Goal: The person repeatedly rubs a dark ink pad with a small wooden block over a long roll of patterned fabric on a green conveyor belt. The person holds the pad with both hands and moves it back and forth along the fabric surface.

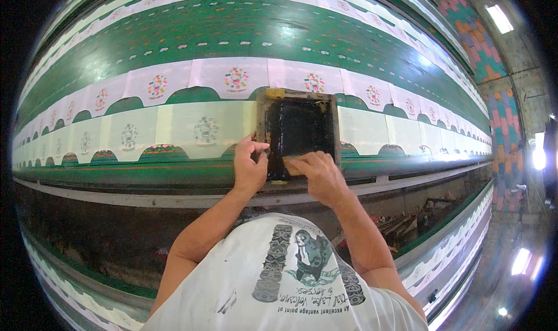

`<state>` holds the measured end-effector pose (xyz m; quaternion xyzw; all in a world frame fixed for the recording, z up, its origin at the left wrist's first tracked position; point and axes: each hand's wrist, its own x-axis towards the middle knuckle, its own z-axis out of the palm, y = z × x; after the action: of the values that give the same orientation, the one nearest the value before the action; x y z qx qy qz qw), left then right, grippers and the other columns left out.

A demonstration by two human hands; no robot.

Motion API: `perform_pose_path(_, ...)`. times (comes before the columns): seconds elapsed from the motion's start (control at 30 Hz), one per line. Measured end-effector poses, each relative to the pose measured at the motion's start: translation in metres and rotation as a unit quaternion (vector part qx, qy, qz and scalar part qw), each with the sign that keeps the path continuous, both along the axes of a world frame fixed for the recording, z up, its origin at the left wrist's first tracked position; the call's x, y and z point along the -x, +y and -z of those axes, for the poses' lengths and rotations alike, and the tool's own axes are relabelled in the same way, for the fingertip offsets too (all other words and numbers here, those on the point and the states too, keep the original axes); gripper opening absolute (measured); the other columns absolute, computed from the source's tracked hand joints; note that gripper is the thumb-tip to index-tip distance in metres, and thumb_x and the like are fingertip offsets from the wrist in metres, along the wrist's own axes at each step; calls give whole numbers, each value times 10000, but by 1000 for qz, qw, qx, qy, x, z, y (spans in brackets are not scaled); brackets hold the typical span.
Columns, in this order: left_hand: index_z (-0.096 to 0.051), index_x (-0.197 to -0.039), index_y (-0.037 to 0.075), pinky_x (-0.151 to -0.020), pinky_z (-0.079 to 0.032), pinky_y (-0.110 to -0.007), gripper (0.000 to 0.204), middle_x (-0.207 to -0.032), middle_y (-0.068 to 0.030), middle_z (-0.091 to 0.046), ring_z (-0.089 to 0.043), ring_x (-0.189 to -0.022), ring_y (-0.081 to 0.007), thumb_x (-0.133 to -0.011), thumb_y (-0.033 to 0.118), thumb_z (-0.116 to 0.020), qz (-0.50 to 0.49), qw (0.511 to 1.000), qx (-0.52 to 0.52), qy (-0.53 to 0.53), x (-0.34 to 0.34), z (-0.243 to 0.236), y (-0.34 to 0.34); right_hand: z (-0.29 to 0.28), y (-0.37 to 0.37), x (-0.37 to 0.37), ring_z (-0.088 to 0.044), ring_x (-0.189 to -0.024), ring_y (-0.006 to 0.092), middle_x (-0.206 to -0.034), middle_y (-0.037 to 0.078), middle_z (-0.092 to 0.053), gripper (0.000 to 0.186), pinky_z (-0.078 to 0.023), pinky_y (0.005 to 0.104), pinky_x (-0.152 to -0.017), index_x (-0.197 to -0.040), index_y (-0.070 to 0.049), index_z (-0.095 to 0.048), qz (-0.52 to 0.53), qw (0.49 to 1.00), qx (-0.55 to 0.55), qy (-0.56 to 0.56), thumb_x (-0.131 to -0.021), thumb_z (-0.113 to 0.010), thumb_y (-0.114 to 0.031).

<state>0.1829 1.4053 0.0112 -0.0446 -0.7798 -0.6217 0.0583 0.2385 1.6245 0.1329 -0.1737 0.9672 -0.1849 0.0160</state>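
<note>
I am steadying the wooden printing screen (297, 134) on the cloth (174, 127) with my left hand (250, 167) clamped on its near left edge while my right hand (318, 174), closed on the squeegee (292, 167), is finishing a pull; next, I judge, calls for lifting the frame cleanly.

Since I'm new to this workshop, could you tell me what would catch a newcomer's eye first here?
First, the dark wooden printing frame at the centre, lying on the long green and white cloth that stretches across the table. The left hand grips the frame's left edge, and the right hand presses at its lower edge. Rows of round colourful motifs line the cloth.
</note>
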Motion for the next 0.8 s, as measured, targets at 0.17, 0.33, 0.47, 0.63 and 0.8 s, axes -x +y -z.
perform_pose_path(0.17,-809,-1130,76,-1265,-416,-484,338,-1515,-295,-642,-586,-1462,-434,-809,-24,-777,-18,999,36,25,-6,4,6,-3,-4,-26,-639,-1263,380,-1332,130,-724,477,-513,506,-1118,-1330,-88,-789,3,999,19,-30,-867,-730,12)
perform_pose_path(0.33,-808,-1048,74,-1276,-425,-472,334,-1541,-302,-649,-597,-1484,-434,-744,-51,-753,-34,997,66,14,-9,1,11,9,26,-45,-589,-1398,402,-1418,136,-683,491,-486,544,-1171,-1354,-94,-777,-4,991,124,-46,-873,-870,-129)
perform_pose_path(0.47,-793,-985,58,-1252,-430,-482,272,-1559,-304,-641,-611,-1443,-432,-745,-63,-751,-48,997,42,33,-14,-10,23,27,75,-64,-564,-1460,433,-1463,169,-694,436,-459,552,-1223,-1349,-75,-786,139,976,140,89,-921,-854,-123)
perform_pose_path(0.63,-781,-979,57,-1245,-439,-476,277,-1562,-301,-637,-609,-1454,-428,-758,-103,-732,-35,994,46,97,-21,-18,96,53,155,-88,-702,-1331,375,-1439,166,-727,389,-550,456,-1151,-1340,-59,-780,284,908,303,44,-954,-828,-53)
perform_pose_path(0.8,-781,-986,56,-1240,-443,-477,256,-1566,-305,-632,-602,-1455,-427,-775,-82,-739,-35,994,-6,99,-36,0,193,60,244,-103,-680,-1355,374,-1425,173,-733,403,-529,457,-1179,-1334,-61,-779,270,917,281,92,-938,-826,-2)
